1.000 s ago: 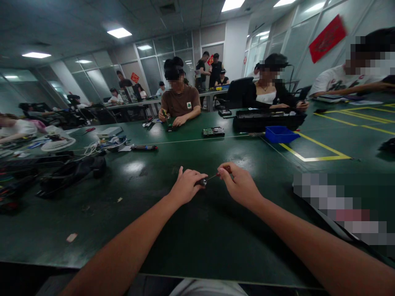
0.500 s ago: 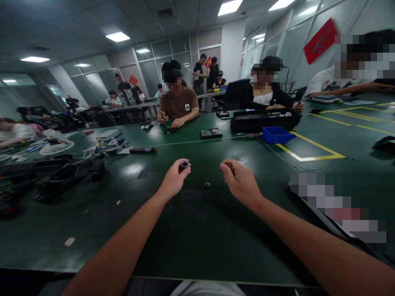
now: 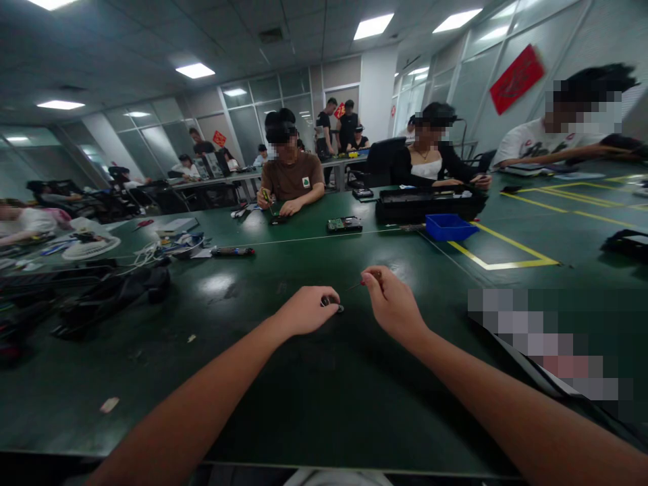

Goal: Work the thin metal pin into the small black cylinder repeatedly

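My left hand (image 3: 310,310) is closed round a small dark round part (image 3: 325,301) with a pale rim, partly hidden by the fingers. Its fingertips are at a small metallic piece (image 3: 340,309) on the green table (image 3: 304,405); whether they grip that piece is unclear. To the right, my right hand (image 3: 389,294) is closed on a thin screwdriver (image 3: 356,285), whose shaft points left toward the left hand. Most of the handle is hidden in the fingers, with a bit of red showing.
Ahead lie a circuit board device (image 3: 344,224), a blue tray (image 3: 450,227) and a long black housing (image 3: 430,204). Black parts (image 3: 116,297) and a dark tool (image 3: 233,252) are at left. Several people sit around the tables. A blurred sheet lies at right.
My left hand has moved right and down with the dark round part, reaching the small metallic piece. My right hand stays nearly in place with the screwdriver. The view has shifted slightly.
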`<action>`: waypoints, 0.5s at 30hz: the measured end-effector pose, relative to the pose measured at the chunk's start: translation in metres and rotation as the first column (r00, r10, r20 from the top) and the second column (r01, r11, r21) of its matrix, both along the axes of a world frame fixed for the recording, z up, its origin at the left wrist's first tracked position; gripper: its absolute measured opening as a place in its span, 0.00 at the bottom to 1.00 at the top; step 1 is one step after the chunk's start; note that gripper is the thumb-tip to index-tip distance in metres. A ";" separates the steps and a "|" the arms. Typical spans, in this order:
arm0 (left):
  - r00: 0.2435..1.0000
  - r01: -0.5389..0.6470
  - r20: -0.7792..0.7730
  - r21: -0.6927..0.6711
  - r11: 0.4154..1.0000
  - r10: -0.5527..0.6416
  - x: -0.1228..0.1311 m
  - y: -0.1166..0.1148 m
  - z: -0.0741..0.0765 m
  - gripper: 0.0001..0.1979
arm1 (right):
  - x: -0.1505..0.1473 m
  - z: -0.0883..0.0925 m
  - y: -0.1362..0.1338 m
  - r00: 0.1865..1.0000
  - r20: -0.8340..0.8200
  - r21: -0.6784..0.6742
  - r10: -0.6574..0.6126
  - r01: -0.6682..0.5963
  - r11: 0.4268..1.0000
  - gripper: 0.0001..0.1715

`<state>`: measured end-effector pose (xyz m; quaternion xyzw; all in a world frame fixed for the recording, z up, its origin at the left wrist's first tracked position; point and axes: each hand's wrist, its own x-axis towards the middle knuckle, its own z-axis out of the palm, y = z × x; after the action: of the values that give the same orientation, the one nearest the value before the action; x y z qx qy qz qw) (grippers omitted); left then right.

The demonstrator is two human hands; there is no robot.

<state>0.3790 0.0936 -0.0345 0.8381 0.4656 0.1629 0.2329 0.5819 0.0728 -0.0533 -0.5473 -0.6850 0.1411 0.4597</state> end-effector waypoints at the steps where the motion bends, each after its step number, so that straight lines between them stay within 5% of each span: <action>1: 0.997 0.006 -0.080 0.024 1.000 -0.004 0.004 0.001 -0.004 0.13 | 0.000 -0.001 0.001 1.000 -0.003 0.001 -0.003 0.003 1.000 0.16; 5: 0.954 0.010 -0.300 0.070 0.997 0.011 0.015 0.007 -0.021 0.20 | 0.002 -0.001 0.002 1.000 -0.004 -0.004 -0.010 0.010 1.000 0.17; 8: 0.939 0.025 -0.343 0.094 0.995 0.009 0.018 0.010 -0.026 0.15 | 0.002 0.001 0.001 1.000 0.011 -0.016 -0.004 0.004 1.000 0.17; 15: 0.992 -0.051 -0.115 0.052 0.997 0.057 0.004 0.015 -0.025 0.11 | 0.001 0.002 0.000 1.000 -0.013 -0.039 0.012 -0.013 0.999 0.17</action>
<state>0.3826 0.1083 -0.0590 0.8387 0.4967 0.1314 0.1803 0.5833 0.0724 -0.0514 -0.5509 -0.6826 0.1611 0.4523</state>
